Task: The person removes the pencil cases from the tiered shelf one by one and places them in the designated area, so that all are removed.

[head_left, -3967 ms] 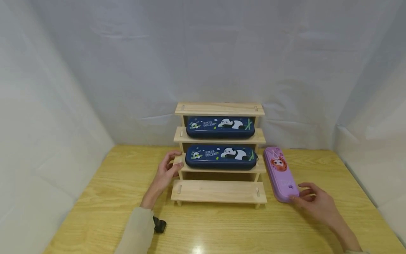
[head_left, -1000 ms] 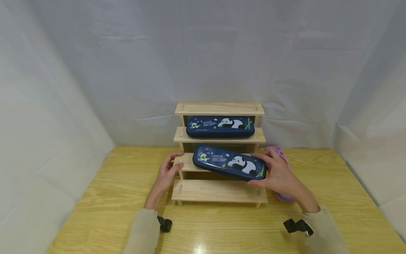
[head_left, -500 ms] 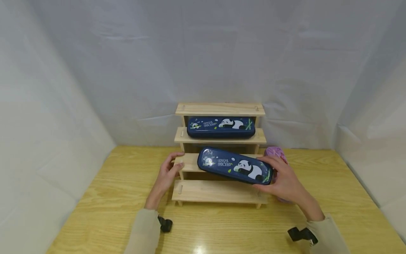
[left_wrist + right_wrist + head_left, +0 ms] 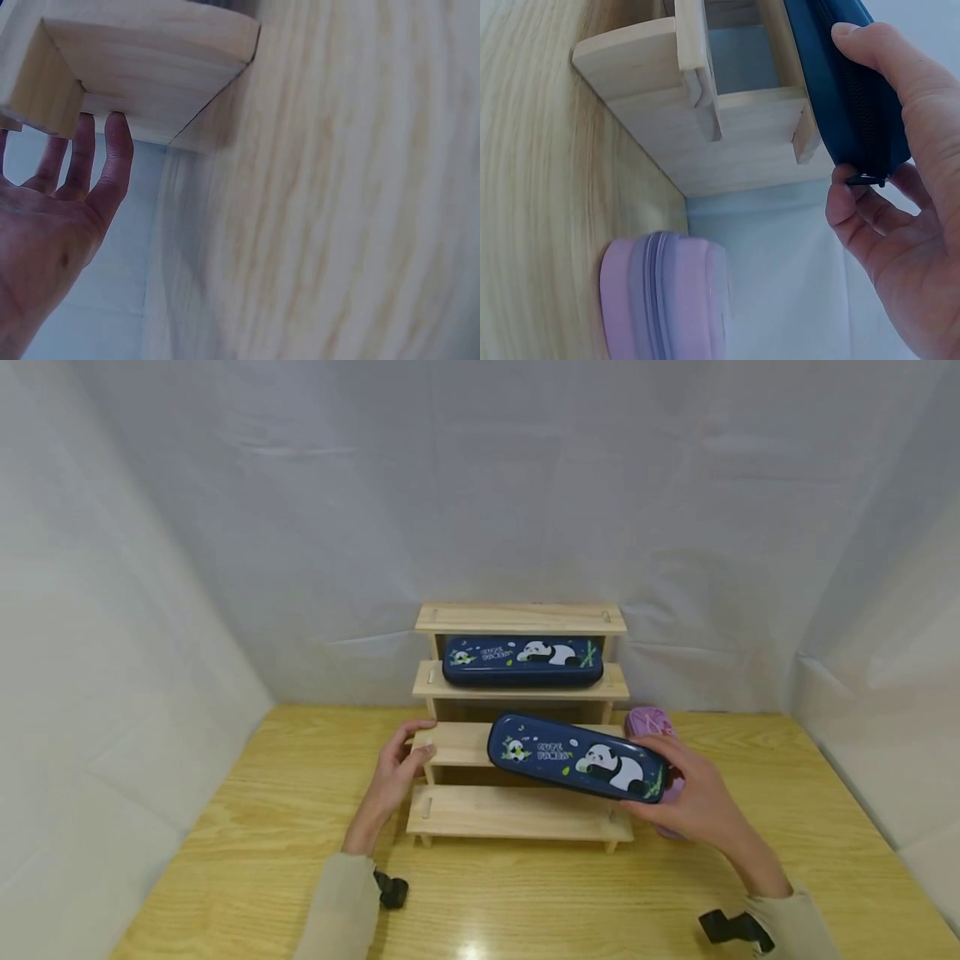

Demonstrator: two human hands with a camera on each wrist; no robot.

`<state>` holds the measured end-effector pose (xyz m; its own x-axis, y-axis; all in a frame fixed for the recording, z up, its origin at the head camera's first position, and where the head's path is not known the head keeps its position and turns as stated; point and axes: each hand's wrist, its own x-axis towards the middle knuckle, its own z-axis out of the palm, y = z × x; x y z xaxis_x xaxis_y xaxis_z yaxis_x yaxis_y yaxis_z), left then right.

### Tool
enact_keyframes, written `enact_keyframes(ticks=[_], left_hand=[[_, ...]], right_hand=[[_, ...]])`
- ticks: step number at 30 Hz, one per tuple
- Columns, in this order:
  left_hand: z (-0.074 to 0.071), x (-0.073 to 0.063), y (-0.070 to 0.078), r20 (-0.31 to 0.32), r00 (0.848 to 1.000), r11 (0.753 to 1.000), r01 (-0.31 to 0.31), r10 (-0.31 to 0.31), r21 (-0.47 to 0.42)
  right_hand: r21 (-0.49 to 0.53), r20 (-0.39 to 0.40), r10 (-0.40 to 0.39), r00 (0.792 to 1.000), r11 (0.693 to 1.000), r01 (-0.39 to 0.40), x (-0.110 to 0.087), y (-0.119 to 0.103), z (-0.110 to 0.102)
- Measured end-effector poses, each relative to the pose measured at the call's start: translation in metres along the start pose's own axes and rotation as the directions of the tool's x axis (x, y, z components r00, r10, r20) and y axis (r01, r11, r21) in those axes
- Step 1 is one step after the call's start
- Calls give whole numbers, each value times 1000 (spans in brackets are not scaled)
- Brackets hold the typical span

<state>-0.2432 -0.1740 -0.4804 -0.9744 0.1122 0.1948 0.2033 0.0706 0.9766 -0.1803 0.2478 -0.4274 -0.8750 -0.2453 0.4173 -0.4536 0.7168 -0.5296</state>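
1. Gripping the right end of a navy panda pencil case [image 4: 570,757], the right hand [image 4: 693,793] masks that corner; its fingers beneath are hidden from the head view, though the right wrist view shows a zip pull [image 4: 866,180] beside them.
2. That case slants before the four-tier wooden rack [image 4: 517,810], right end nearer; whether its left end touches the wood is hard to tell.
3. Pinching the rack's left edge, second tier up, is the left hand [image 4: 392,768]; wood partly masks its fingers in the left wrist view.
4. Lying on the second-highest tier is a matching navy case [image 4: 522,662].
5. Right of the rack, a purple pencil case [image 4: 649,720] lies on the table [image 4: 465,902], largely covered by the right hand.
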Motion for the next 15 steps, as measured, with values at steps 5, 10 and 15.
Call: enact_keyframes(ticks=[5,10,15], left_hand=[[1,0,0,-1,1000,1000,-3,3,-5],[1,0,0,-4,1000,1000,-4,4,1],[1,1,-1,-9,1000,1000,-6,6,-11]], right_hand=[[-24,-52,-25,998,999,24,-7,7,-3],[-17,-64,-20,998,1000,19,-14,13,-9],[12,-93,-39,995,999,40,-18,18,-15]])
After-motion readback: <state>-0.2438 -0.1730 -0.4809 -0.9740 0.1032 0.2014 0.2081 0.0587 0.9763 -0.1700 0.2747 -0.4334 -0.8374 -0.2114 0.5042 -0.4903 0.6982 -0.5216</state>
